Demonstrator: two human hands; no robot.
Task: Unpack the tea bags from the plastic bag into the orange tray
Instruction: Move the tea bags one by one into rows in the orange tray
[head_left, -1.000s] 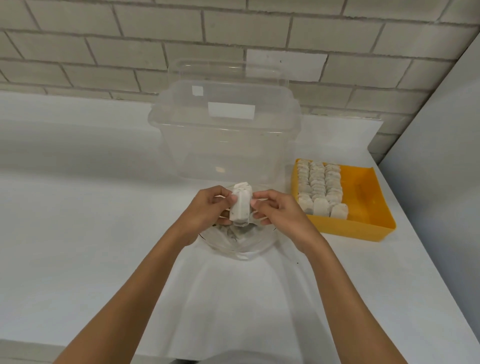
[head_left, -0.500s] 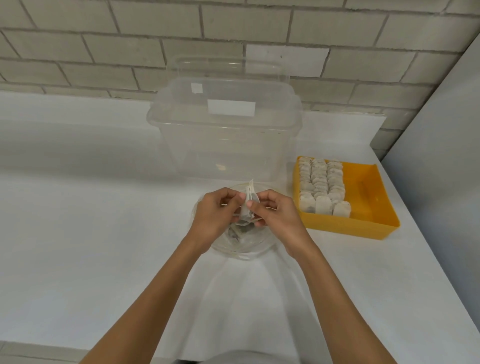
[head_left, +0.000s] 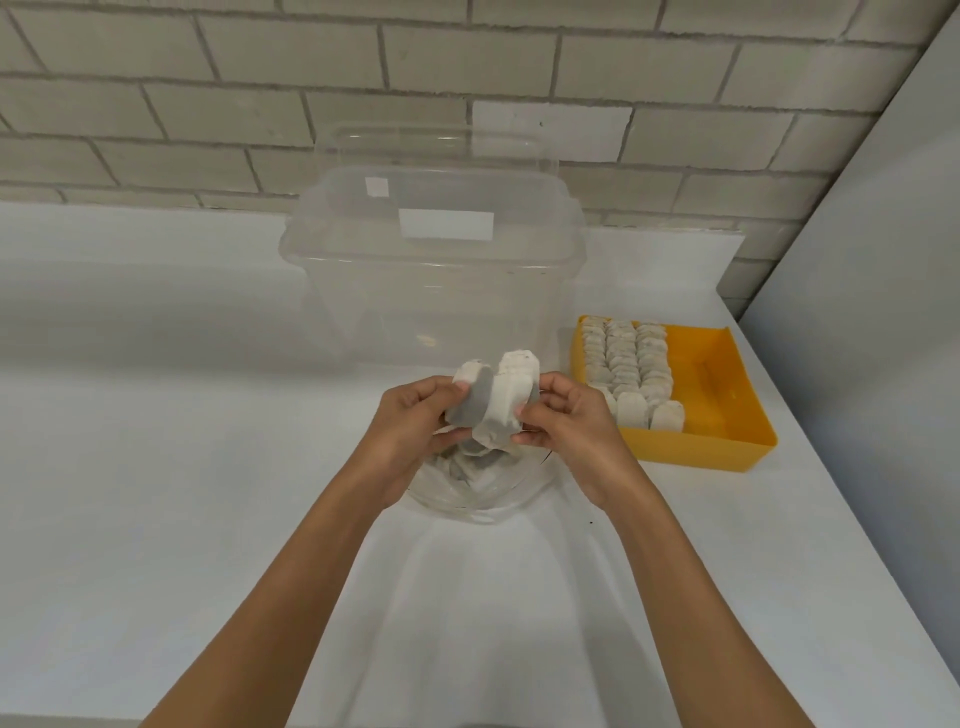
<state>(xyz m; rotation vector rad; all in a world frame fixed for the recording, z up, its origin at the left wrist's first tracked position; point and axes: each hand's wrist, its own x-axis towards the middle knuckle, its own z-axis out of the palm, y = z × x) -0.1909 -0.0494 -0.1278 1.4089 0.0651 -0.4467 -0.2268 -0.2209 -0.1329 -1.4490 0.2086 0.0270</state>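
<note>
Step in hand: tea bags (head_left: 506, 410) split into two clumps above bag (head_left: 478, 491). Fingers of left hand (head_left: 410, 431) curled round one clump, right hand (head_left: 571, 431) round other. Next, likely: carry to tray (head_left: 696, 457), 3 o'clock; stand them in bare column.

Bare forearms (head_left: 291, 597); perhaps grey clothing (head_left: 483, 724) below.

We can read no text, number or brand here. The two white labels (head_left: 445, 225) on the clear plastic container (head_left: 358, 291) look blank, and the tea bags (head_left: 511, 402) show no legible print.
</note>
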